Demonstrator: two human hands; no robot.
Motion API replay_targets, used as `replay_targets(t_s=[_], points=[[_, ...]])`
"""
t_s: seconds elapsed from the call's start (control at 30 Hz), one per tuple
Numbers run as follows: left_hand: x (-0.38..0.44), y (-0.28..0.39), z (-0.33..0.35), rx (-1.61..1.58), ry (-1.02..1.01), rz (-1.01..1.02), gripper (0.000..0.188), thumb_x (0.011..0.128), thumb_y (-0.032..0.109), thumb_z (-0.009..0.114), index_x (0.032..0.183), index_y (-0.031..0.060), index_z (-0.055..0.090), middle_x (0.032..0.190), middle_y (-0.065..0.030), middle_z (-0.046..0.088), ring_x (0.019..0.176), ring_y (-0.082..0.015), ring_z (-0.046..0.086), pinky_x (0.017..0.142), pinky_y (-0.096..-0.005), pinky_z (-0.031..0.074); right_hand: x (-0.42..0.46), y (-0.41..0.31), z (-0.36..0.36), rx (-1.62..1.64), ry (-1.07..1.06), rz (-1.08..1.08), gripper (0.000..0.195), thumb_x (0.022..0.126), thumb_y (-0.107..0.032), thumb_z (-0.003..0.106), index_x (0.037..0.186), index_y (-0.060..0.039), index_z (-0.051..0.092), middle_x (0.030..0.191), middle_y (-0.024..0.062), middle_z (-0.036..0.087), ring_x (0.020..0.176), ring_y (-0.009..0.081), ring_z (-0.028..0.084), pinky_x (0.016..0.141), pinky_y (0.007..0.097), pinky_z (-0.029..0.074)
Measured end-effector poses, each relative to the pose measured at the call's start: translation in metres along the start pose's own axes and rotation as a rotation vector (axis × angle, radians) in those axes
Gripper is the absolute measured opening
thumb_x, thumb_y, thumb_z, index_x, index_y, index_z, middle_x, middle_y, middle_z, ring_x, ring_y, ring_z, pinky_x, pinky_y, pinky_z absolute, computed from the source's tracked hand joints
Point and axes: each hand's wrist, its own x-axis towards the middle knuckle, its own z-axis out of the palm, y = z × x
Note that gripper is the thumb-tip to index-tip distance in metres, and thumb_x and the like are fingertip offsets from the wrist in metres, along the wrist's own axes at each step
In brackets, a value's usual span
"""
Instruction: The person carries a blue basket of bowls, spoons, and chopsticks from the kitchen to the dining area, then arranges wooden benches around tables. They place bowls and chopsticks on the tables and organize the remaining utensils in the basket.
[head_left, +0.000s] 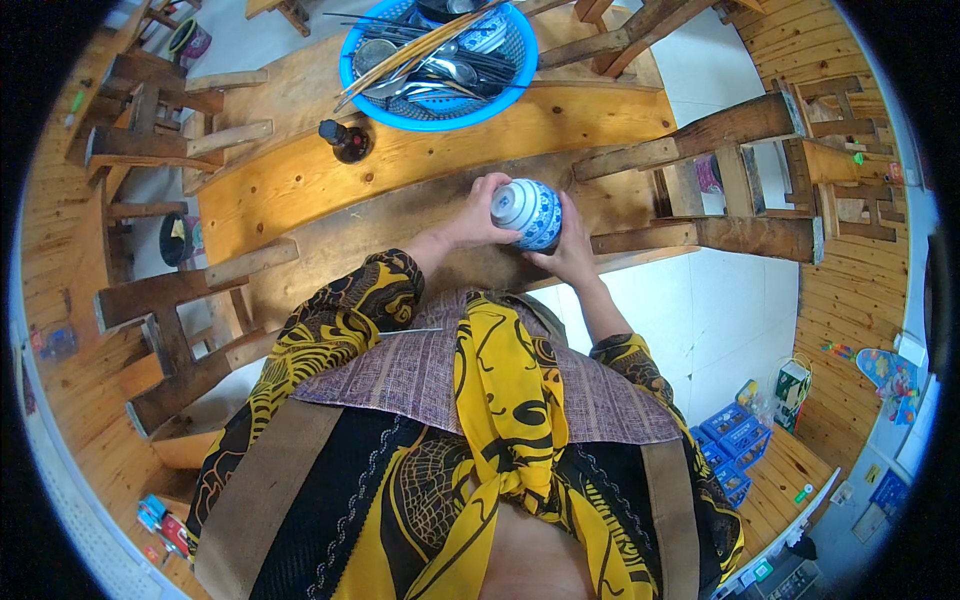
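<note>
Between my two hands is a short stack of blue-and-white porcelain bowls (538, 216), turned bottom up, with the uppermost foot ring facing me. My left hand (484, 214) grips the stack from the left, thumb near the foot. From the right, my right hand (568, 244) holds it with fingers curled around the side. The stack is above a brown wooden bench (360, 240) lying along the near side of the wooden table (435, 154). How many bowls are nested is hard to tell.
A blue plastic basket (348, 79) holds chopsticks (420, 56), spoons (454, 71) and bowls at the far side. A dark capped bottle (351, 142) stands left of it. Bench legs jut out left (169, 341) and right (750, 232). Blue crates (735, 435) sit at lower right.
</note>
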Motion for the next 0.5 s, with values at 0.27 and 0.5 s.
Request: replay_targets(t_s=[0.27, 0.5], points=[[0.000, 0.028, -0.009, 0.200, -0.122, 0.060, 0.084, 0.051, 0.032, 0.079, 0.120, 0.0070, 0.039, 0.120, -0.0208, 0.038, 0.112, -0.0367, 0.039, 0.094, -0.0401, 0.035, 0.013, -0.014, -0.005, -0.138, -0.126, -0.075, 0.099, 0.046, -0.025, 0.080, 0.130, -0.0131, 0.029, 0.132, 0.0088, 0.035, 0.122, 0.0292, 0.032, 0.097, 0.0447, 0.028], [-0.040, 0.028, -0.029, 0.285, -0.038, -0.150, 0.080, 0.052, 0.033, 0.077, 0.120, 0.0101, 0.041, 0.116, -0.0214, 0.040, 0.107, -0.0390, 0.042, 0.091, -0.0431, 0.036, 0.015, -0.013, -0.011, -0.254, -0.189, -0.130, 0.103, 0.044, -0.027, 0.080, 0.131, -0.0137, 0.027, 0.135, 0.0075, 0.032, 0.124, 0.0286, 0.030, 0.097, 0.0453, 0.027]])
